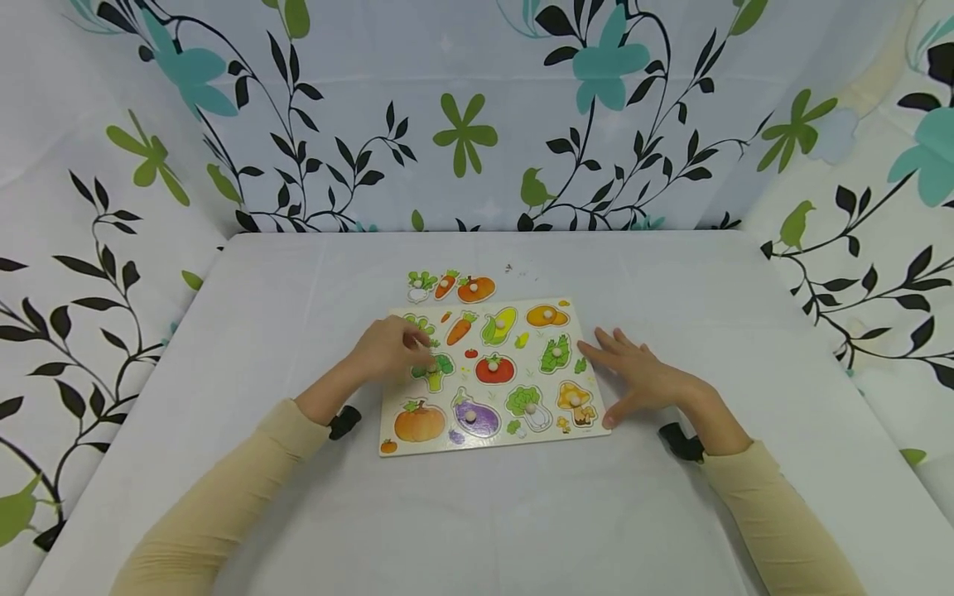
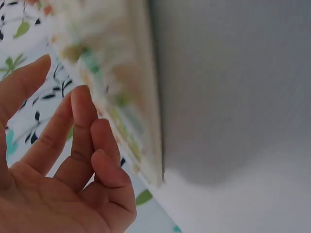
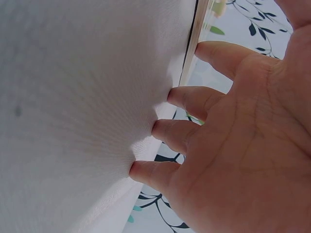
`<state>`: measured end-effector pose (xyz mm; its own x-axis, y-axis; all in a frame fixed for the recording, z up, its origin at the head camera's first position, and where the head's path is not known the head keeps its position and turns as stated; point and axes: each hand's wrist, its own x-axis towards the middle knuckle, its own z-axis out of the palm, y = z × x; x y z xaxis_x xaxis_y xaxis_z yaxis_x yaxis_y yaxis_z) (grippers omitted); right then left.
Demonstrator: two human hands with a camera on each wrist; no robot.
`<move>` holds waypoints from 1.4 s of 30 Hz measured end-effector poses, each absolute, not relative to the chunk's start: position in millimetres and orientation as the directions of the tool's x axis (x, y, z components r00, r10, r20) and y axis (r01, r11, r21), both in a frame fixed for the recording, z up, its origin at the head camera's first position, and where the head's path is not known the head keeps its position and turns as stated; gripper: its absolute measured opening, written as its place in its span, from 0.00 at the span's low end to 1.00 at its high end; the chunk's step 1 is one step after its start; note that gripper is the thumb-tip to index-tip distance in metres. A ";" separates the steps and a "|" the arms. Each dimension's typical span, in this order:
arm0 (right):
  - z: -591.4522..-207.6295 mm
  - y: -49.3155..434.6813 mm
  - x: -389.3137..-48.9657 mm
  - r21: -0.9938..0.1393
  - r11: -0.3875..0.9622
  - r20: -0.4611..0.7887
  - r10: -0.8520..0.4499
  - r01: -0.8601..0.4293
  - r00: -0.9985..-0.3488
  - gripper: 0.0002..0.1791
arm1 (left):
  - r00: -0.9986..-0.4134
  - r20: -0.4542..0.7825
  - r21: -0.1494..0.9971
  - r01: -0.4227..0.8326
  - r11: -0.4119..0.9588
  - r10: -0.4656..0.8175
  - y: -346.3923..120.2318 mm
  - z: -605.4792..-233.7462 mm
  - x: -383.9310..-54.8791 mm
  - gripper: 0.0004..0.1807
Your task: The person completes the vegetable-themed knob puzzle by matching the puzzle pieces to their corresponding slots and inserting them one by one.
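The left hand (image 1: 391,348) hangs over the left side of the puzzle board (image 1: 531,364), its fingers slightly bent, thumb apart from them, nothing in its grasp. Just under its fingertips is the broccoli (image 1: 436,378); right of that hand is the tomato (image 1: 495,372), and nearer the person lies the eggplant (image 1: 483,420). Past the left hand, beyond the board's far edge, a white radish (image 1: 419,282), a carrot (image 1: 445,285) and a pumpkin (image 1: 483,290) lie in a row on the counter (image 1: 477,521). The right hand (image 1: 637,372) is spread wide and grips nothing, touching the board's right edge, with some fingertips on the counter; the mushrooms (image 1: 572,396) lie left of its thumb.
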<state>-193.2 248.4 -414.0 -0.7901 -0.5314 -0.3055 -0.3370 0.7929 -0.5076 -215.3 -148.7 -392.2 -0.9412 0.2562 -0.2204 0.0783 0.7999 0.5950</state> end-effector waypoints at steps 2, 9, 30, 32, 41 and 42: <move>-413.6 248.9 -193.0 -0.506 0.794 -0.306 -0.529 -0.335 -0.791 0.65 | -0.958 -0.171 0.628 0.075 0.775 0.231 -153.5 -386.7 -225.4 0.20; -411.9 249.3 -192.1 -0.509 0.793 -0.305 -0.530 -0.335 -0.791 0.65 | -0.998 0.005 0.725 0.048 0.687 0.064 -163.2 -374.8 -272.2 0.27; -411.8 245.8 -193.0 -0.494 0.805 -0.324 -0.522 -0.330 -0.789 0.66 | -0.985 -0.142 0.712 -0.173 0.680 -0.102 -162.9 -416.3 -323.7 0.16; -412.2 245.8 -192.8 -0.491 0.805 -0.322 -0.522 -0.332 -0.790 0.66 | -0.984 -0.151 0.703 -0.175 0.689 -0.096 -163.1 -416.7 -323.0 0.16; -413.6 246.5 -193.7 -0.488 0.806 -0.319 -0.522 -0.334 -0.791 0.66 | -0.982 -0.164 0.670 -0.180 0.721 -0.092 -161.0 -417.3 -324.8 0.15; -413.9 246.5 -193.8 -0.486 0.807 -0.320 -0.521 -0.335 -0.791 0.66 | -0.984 -0.157 0.663 -0.170 0.729 -0.087 -160.9 -417.1 -324.6 0.15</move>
